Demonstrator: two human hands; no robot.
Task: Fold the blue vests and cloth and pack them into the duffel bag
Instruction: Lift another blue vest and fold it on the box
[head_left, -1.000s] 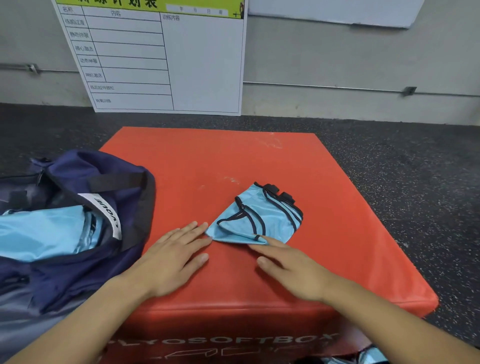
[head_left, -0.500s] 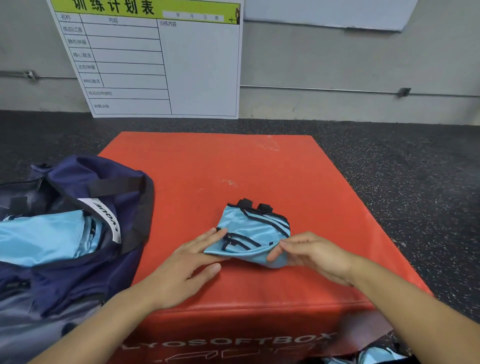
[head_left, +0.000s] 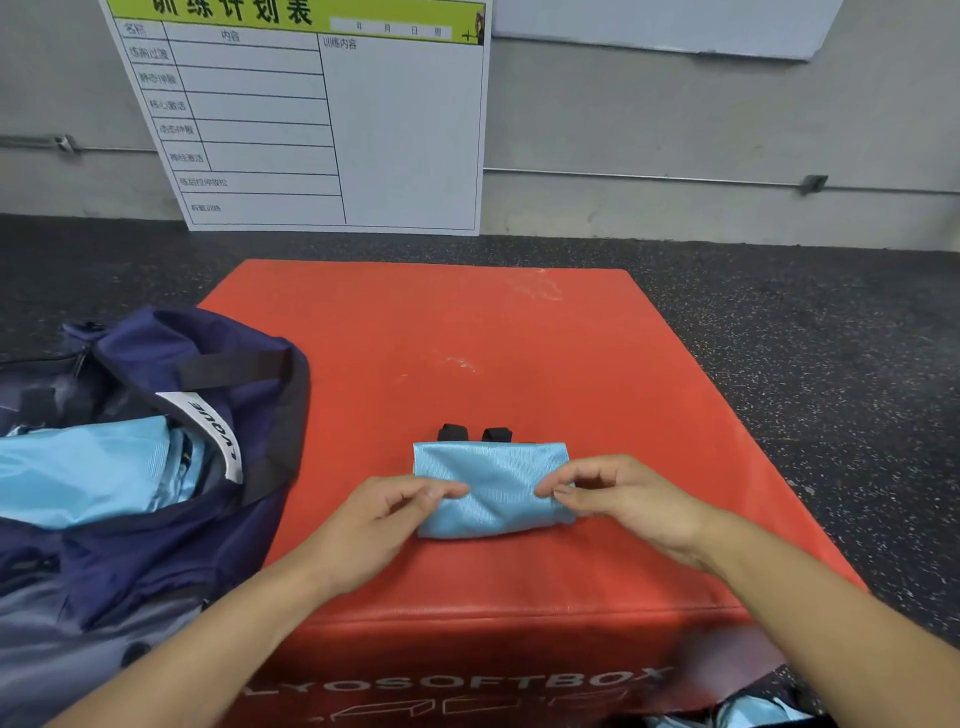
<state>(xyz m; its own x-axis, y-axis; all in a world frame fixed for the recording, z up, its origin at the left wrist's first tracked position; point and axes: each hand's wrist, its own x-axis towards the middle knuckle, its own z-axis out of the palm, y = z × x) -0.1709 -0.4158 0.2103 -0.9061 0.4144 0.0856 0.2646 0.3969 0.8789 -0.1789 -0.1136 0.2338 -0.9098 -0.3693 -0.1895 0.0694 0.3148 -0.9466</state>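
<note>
Vest (head_left: 491, 488), loose and triangular a second ago, is now lying as a compact rectangle on the red box (head_left: 519, 338), both hands (head_left: 384, 519) (head_left: 623, 499) pinching its ends, nearing readiness for the duffel bag (head_left: 156, 467) alongside.

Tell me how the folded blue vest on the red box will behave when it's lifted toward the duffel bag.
The folded blue vest is thin creased fabric, so it is probably floppy and light. Its layers may fall open unless both ends stay pinched. The sheen suggests it could slide on the red soft box.
</note>
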